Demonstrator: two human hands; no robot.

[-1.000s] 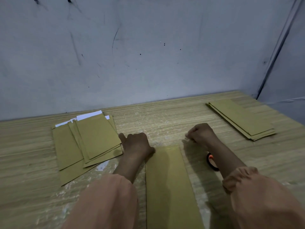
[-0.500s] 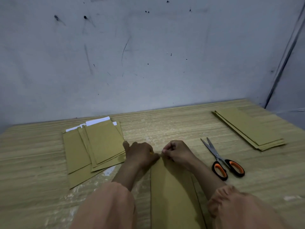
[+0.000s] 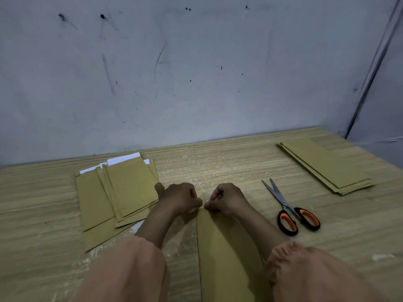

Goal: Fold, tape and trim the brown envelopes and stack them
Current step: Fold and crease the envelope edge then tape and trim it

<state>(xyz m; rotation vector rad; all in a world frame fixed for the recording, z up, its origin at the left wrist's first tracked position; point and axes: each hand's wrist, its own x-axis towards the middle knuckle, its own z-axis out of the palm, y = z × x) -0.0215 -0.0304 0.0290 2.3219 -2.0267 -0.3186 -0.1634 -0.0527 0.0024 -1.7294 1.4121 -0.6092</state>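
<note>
now both hands (image 3: 202,200) curl fingers, pinching the envelope (image 3: 224,253) top

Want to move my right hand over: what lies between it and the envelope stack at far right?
The scissors, lying on the table, head view.

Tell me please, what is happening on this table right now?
A person works on a long brown envelope lying on the wooden table. The left hand and the right hand pinch its far end, fingertips close together. The scissors lie unused to the right. A loose pile of envelopes sits at the left, a neater stack far right.
</note>
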